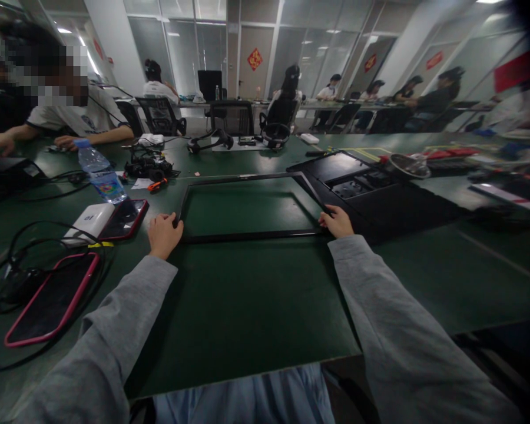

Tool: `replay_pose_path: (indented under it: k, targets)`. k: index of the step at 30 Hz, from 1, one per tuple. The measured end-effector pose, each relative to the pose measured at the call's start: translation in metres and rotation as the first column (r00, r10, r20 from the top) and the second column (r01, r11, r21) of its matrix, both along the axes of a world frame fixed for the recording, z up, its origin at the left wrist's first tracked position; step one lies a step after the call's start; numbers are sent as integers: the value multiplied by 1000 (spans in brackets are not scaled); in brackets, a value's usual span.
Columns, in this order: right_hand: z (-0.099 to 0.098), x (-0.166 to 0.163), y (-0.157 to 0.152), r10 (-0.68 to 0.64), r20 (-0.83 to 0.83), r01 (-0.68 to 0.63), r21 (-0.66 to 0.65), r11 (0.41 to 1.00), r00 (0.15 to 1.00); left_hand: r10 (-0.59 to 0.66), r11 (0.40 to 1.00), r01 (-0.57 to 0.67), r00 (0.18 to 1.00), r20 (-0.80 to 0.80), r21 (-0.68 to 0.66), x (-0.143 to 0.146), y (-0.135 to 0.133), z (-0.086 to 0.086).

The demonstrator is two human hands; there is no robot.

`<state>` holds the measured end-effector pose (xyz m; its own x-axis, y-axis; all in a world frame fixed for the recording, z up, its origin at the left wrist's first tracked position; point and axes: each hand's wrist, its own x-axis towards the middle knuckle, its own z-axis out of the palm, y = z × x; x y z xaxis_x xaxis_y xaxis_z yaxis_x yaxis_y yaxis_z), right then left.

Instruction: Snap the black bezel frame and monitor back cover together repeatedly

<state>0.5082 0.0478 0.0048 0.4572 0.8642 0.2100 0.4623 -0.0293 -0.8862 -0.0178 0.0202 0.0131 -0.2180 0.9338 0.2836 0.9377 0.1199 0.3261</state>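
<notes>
Left hand point(164, 235) and right hand point(338, 222): each grip closed on a side bar of the black frame point(256, 236), which is over the worktop point(256, 306), ahead of the person. Opposite-side hold probably keeps the thin frame level, stops it twisting; can't tell if lower bar touches down. Panel point(397, 203) lies right, beside the frame. Pink-edged phone point(55, 300) left, seemingly clear of the arms. Containers: capped bottle point(100, 174) beyond the white box point(89, 222), clear inside, fill level unclear; box contents not visible.
</notes>
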Motion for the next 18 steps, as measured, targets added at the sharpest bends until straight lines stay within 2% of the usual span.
replay_pose_path:
  k: [3, 6, 11, 14, 18]
  targets:
    - [9, -3, -2, -9, -156, -1, -63, 998, 988, -49, 996, 44, 998, 50, 82, 7, -2, 3]
    - [14, -3, -3, 5, -220, -19, -62, 998, 976, -204, 972, 193, 976, 74, 133, 20, -7, 9]
    - [18, 2, -5, -40, -311, 19, -68, 997, 950, -447, 894, 447, 894, 19, -10, 37, -21, 19]
    - [21, 5, -8, -61, -336, 39, -72, 997, 940, -504, 862, 503, 864, 2, -54, 38, -24, 20]
    - [24, 9, -11, -58, -320, 44, -51, 998, 946, -543, 835, 546, 838, 59, -69, 34, -22, 18]
